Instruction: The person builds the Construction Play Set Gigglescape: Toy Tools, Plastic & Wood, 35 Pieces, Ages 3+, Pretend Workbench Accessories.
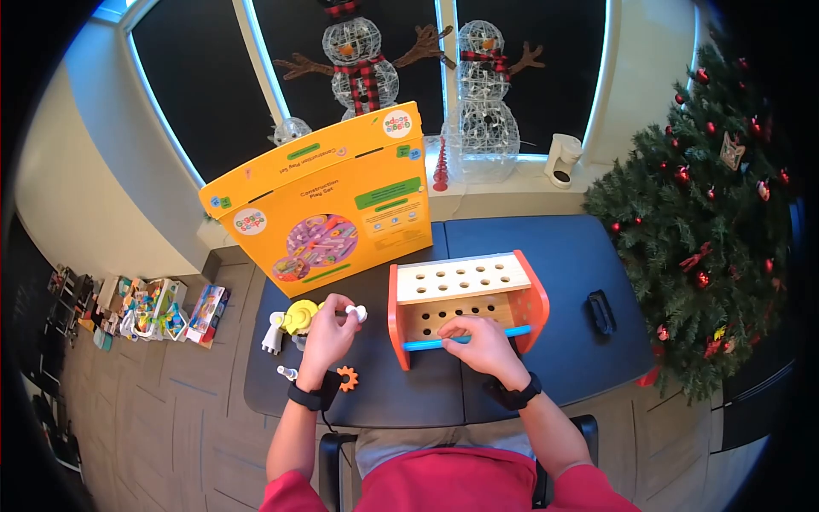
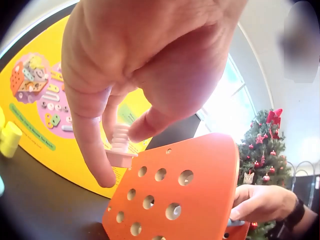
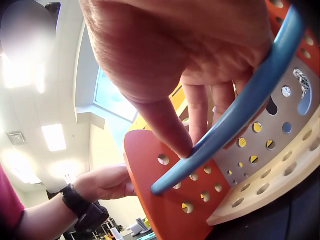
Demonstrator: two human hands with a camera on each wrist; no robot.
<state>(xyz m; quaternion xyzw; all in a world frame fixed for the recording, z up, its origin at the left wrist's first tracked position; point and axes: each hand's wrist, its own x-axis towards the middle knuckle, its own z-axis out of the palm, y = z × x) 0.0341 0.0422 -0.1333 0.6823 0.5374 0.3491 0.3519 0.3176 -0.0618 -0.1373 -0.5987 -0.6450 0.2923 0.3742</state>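
Note:
My left hand [image 1: 331, 334] pinches a white plastic bolt [image 2: 120, 142] with a ridged shank and a flat, square-edged head. It holds the bolt just left of a toy toolbox, close to its orange end panel [image 2: 162, 187] full of round holes. Wooden boards with more holes, such as the pale upper one [image 1: 461, 275], run between the two end panels. At the toolbox's near side, my right hand [image 1: 479, 343] grips the blue bar handle [image 3: 225, 130], thumb on one side and fingers reaching behind it.
Behind the toolbox's left side stands a large yellow box [image 1: 341, 205]. Left of my left hand lie a yellow toy helmet [image 1: 300, 317] and white pieces [image 1: 272, 334]. An orange gear [image 1: 347, 378] lies near the front edge, and a black oval object [image 1: 601, 312] at the right.

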